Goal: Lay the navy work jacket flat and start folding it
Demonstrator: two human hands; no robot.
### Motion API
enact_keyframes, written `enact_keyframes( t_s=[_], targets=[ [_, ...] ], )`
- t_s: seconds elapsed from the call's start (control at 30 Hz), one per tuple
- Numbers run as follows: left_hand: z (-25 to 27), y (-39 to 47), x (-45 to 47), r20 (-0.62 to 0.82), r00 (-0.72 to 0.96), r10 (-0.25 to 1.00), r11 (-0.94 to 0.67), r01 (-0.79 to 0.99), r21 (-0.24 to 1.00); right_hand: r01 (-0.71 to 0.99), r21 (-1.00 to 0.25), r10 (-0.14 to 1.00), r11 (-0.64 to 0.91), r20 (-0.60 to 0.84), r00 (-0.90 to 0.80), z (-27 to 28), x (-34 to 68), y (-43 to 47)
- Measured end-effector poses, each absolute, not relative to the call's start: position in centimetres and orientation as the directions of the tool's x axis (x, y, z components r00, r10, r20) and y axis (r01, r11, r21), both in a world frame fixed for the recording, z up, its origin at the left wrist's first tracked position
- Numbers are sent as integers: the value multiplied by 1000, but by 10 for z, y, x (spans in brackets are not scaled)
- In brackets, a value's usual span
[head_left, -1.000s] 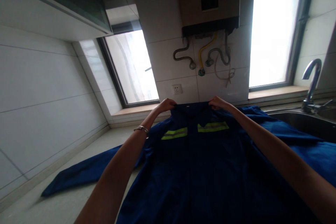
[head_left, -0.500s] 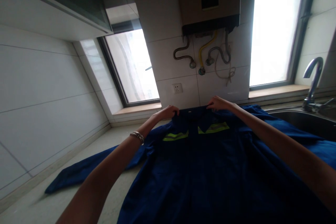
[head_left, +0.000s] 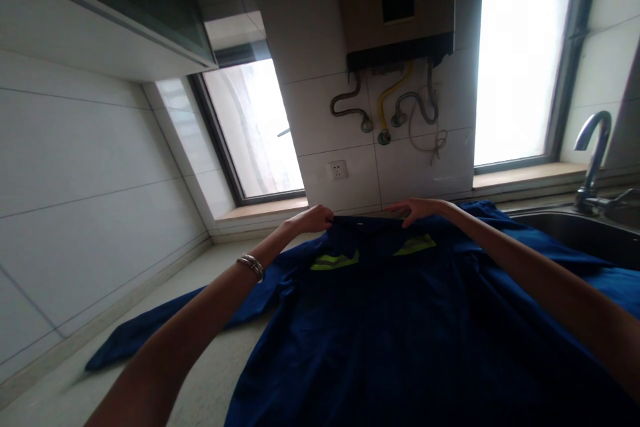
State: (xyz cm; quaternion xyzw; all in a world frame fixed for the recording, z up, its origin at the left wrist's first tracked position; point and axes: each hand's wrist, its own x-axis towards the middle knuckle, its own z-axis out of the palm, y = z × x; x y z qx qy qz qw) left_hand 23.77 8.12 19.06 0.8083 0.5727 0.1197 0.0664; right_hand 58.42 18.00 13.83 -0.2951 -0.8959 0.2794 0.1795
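A dark blue work jacket (head_left: 370, 320) lies spread over the countertop, its collar toward the wall and yellow-green reflective strips on the chest. One sleeve stretches out to the left, the other toward the sink. At the collar's left end my left hand (head_left: 315, 219) is closed on the cloth; a silver bracelet circles that wrist. My right hand (head_left: 417, 209) is over the collar's right side with its fingers apart, thumb pointing down at the fabric. Whether its thumb touches the jacket I cannot tell.
To the right is a sink (head_left: 565, 230) with a chrome faucet (head_left: 595, 153). A water heater (head_left: 397, 7) with pipes hangs on the tiled wall above a socket (head_left: 337, 169). A cabinet (head_left: 100, 20) overhangs the pale countertop (head_left: 220, 367) at upper left.
My right hand has let go of the collar and spread its fingers. The collar's right side has dropped, covering more of the right strip. My left hand stays on the collar, slightly lower.
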Motion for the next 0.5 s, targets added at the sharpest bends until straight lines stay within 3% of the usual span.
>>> enact_keyframes(
  t_s=[0.1, 0.23, 0.4, 0.5],
  targets=[
    [187, 79, 238, 169, 329, 929, -359, 912, 199, 416, -580, 555, 700, 76, -828, 129, 582, 170],
    [174, 85, 230, 187, 360, 914, -394, 897, 202, 480, -438, 560, 760, 66, -826, 116, 580, 160],
    [154, 99, 217, 306, 327, 894, -429, 823, 373, 479, -311, 554, 821, 231, -800, 107, 580, 150],
    [143, 106, 212, 359, 257, 897, -425, 725, 542, 421, -381, 543, 823, 310, -781, 102, 581, 157]
  ],
)
